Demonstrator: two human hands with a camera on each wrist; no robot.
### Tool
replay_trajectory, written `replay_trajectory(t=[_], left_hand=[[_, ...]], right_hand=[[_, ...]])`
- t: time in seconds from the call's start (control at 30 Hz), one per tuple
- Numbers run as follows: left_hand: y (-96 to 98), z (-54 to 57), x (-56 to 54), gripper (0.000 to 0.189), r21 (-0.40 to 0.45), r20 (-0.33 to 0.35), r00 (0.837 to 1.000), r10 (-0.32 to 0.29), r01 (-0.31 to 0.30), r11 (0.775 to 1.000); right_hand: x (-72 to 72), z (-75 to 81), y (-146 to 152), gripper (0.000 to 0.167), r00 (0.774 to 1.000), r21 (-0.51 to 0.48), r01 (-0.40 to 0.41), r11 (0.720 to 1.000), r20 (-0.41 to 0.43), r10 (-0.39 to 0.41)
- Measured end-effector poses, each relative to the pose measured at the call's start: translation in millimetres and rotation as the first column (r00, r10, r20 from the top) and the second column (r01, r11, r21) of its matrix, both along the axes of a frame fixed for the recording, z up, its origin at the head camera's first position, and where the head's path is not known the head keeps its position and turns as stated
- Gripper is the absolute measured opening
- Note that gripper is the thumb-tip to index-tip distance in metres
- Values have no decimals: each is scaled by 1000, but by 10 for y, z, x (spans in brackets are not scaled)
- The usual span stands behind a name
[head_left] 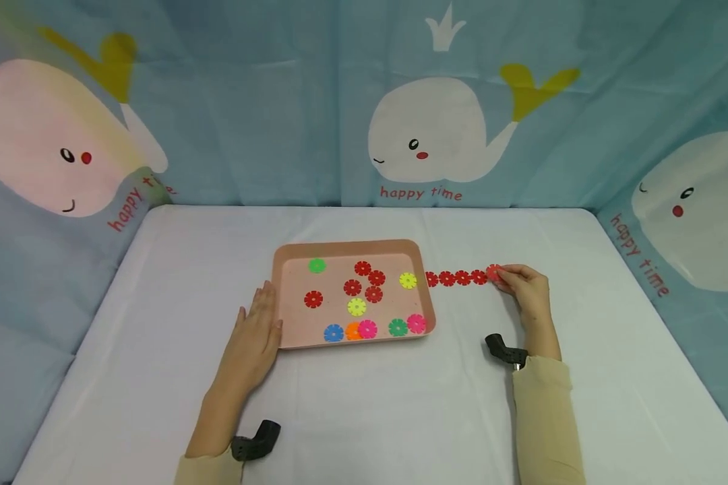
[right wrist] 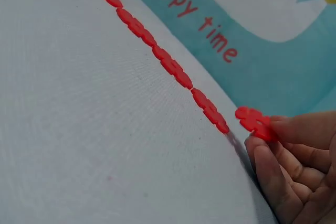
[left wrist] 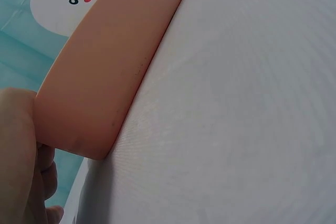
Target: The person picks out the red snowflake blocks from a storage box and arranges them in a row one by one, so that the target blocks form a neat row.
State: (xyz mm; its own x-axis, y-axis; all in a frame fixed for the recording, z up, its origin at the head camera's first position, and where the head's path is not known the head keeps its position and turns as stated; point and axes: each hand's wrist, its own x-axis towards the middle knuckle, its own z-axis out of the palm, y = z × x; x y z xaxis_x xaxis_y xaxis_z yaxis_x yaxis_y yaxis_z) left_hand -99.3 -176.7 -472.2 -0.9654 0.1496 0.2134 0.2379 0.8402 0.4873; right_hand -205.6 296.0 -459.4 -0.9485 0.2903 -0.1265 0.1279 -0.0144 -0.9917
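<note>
My right hand (head_left: 526,288) pinches a red notched plastic disc (right wrist: 255,123) between thumb and fingertips. It holds the disc just past the right end of a row of red discs (head_left: 463,277) on the white table. In the right wrist view, that disc is raised and tilted above the row's near end. My left hand (head_left: 254,337), fingers extended, rests against the left side of a pink tray (head_left: 353,248). The tray's outer wall (left wrist: 100,61) fills much of the left wrist view, with the hand at its corner.
Several loose red discs (head_left: 373,294) lie in the tray. Among them are a light green disc (head_left: 317,265), yellow discs (head_left: 356,307), a blue disc (head_left: 334,333) and pink discs (head_left: 416,323). A blue curtain with whales (head_left: 303,121) hangs behind the table (head_left: 364,411).
</note>
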Motion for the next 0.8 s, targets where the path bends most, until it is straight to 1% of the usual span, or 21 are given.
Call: replay_trajectory(t=[0.03,0.13,0.2,0.4,0.47,0.67,0.8], left_hand=[[-3,-1,0,60,0,-5,1000,-1,1,1000],[-10,-7,-5,60,0,-9,1000,2,-2,1000],[-9,-11,-10,59,2,-11,1000,-1,1,1000],[-1,-18,-9,58,6,-9,1000,-3,3,1000],[0,-14,-8,58,8,-10,1000,-4,4,1000],[-1,-9,-15,58,10,-17,1000,-8,8,1000],[-3,-10,-20,58,11,-25,1000,-11,11,1000]], right_hand=[[0,-10,-2,4,1000,-11,0,1000,-7,0],[-11,-29,-8,8,1000,23,2,1000,-22,-2],[-15,-33,-10,10,1000,40,18,999,-25,-17],[-24,-45,-28,7,990,100,139,985,-30,-137],[-31,-48,-35,9,986,126,165,978,-27,-163],[-34,-46,-31,26,987,210,149,966,26,-158],[-30,-30,-26,28,988,192,138,972,39,-148]])
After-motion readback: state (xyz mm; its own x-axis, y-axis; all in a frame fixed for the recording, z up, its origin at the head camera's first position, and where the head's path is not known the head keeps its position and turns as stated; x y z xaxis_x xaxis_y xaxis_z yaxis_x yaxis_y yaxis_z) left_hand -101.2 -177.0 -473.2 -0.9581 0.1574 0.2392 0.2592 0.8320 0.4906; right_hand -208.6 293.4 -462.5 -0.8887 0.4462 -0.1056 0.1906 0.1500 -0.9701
